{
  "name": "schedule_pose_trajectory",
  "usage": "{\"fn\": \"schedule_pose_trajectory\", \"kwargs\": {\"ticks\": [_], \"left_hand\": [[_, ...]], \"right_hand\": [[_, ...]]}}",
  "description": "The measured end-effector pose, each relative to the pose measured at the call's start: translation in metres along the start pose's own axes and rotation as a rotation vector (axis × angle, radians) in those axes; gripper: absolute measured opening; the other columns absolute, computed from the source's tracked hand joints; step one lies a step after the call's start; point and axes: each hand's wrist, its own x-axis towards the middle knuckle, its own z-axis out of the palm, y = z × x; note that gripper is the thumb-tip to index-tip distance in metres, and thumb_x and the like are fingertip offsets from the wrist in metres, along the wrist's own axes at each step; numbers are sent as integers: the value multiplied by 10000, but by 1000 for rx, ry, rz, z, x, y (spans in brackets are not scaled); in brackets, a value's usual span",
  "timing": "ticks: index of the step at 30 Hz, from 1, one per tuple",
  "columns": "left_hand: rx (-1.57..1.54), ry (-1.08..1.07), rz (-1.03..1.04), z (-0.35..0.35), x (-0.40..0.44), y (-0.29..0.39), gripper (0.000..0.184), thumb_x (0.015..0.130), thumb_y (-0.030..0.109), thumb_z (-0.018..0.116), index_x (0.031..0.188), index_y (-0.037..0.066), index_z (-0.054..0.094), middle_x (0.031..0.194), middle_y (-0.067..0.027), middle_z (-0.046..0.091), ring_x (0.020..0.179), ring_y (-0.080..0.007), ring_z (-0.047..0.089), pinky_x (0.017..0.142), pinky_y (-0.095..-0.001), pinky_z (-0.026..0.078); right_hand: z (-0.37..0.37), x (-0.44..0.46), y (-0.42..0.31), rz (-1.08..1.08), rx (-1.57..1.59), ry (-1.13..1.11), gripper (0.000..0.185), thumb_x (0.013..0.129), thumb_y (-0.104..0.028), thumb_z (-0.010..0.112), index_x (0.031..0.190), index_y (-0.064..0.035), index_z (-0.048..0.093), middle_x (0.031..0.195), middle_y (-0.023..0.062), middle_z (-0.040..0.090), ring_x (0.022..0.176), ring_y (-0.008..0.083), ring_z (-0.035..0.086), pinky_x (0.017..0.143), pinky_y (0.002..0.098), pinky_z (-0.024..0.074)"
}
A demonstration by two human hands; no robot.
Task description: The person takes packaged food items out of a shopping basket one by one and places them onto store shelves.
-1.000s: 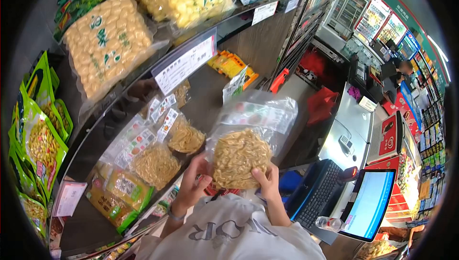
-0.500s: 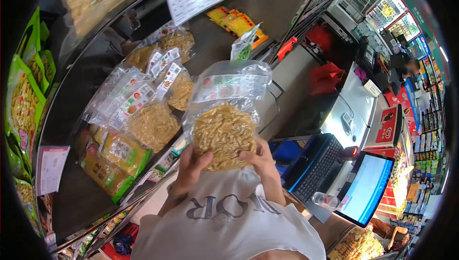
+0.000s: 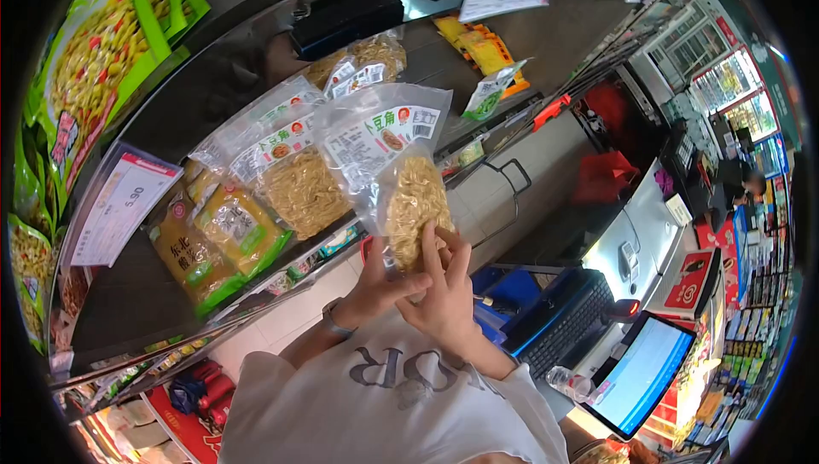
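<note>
A clear plastic bag of brown noodle-like food point(image 3: 416, 200) is held in front of the white shirt, its labelled upper part leaning left over the shelf. My left hand point(image 3: 378, 281) grips its lower left edge. My right hand point(image 3: 441, 281) holds the lower right, with fingers bent over the front of the bag. Similar bags point(image 3: 303, 191) lie on the dark shelf point(image 3: 153, 293) just left of it. Beside those are yellow packets with green edges point(image 3: 243, 229). Farther back on the shelf lie orange-yellow packets point(image 3: 482, 50) and a small green-and-white packet point(image 3: 493, 93).
Price cards point(image 3: 124, 204) stand along the shelf edge, near green bags point(image 3: 107, 55) at the left. To the right are a counter point(image 3: 610, 242), a keyboard point(image 3: 567, 327), a lit monitor point(image 3: 644, 374) and a clear bottle point(image 3: 567, 383). A person point(image 3: 752, 184) is at the far right.
The held bag has turned from facing flat on to an angle, its top tilting left. My right hand has shifted over its front, and the view has swung toward the shelf's left end.
</note>
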Motion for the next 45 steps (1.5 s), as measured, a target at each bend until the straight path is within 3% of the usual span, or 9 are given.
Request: {"fn": "schedule_pose_trajectory", "kwargs": {"ticks": [2,6,10,14,25,30,37,42,45], "left_hand": [[-58,114,2,-3,-11,1,847,886,95,719,1546,34,192,1451,-144,459,1320,-263,504,1071,-402,459],[-363,206,-222,-18,-30,14,735,905,68,601,1545,35,241,1428,-149,509,1338,-301,504,1112,-435,439],[-532,148,-29,-35,-49,-10,787,863,20,589,1562,29,228,1496,-178,459,1373,-332,476,1155,-453,394],[-496,155,-79,-53,-70,-29,859,794,15,608,1563,3,227,1535,-199,421,1396,-351,450,1187,-454,350],[-655,198,-158,-53,-88,-7,817,805,-6,607,1543,-32,258,1507,-205,454,1394,-320,457,1174,-431,361],[70,410,-137,-58,-84,-1,697,948,53,682,1521,-20,292,1386,-132,543,1280,-197,538,1035,-330,490],[381,563,74,-96,-93,-16,555,969,-8,635,1455,-8,368,1293,-92,591,1174,-161,598,945,-310,528],[955,921,150,-133,-51,20,403,911,163,752,1203,-32,555,1152,-159,619,940,-255,626,788,-375,503],[875,999,256,-147,-34,12,378,872,197,779,1111,-28,592,1086,-188,597,923,-304,586,776,-389,470]], "right_hand": [[-9,1,-9,-9,72,-137,890,670,-156,829,1458,39,463,1373,233,422,1036,362,659,751,378,583],[-44,15,9,-191,469,-284,805,699,-200,828,1400,27,505,1307,204,530,1128,345,586,964,424,501],[-23,3,26,-10,528,167,643,762,-135,800,1326,24,533,1281,174,578,1170,276,546,1017,369,429],[-8,-1,16,429,1113,-82,555,865,-151,799,1320,20,530,1292,96,591,1169,167,557,991,326,440],[19,-10,35,418,1198,-311,483,882,-101,791,1297,30,581,1185,57,656,1118,155,606,949,301,475],[32,-3,49,507,1156,-455,528,863,50,754,1343,56,536,1274,110,638,1146,185,622,984,331,506],[89,50,48,240,995,-686,600,823,106,759,1352,47,482,1293,118,603,1202,197,590,1004,348,528],[132,126,31,-11,552,-577,557,766,-142,881,1214,15,588,1023,93,674,934,153,627,819,326,535],[158,138,45,-50,499,-539,584,713,-259,915,1143,4,619,938,107,671,820,189,612,750,326,512]]}}
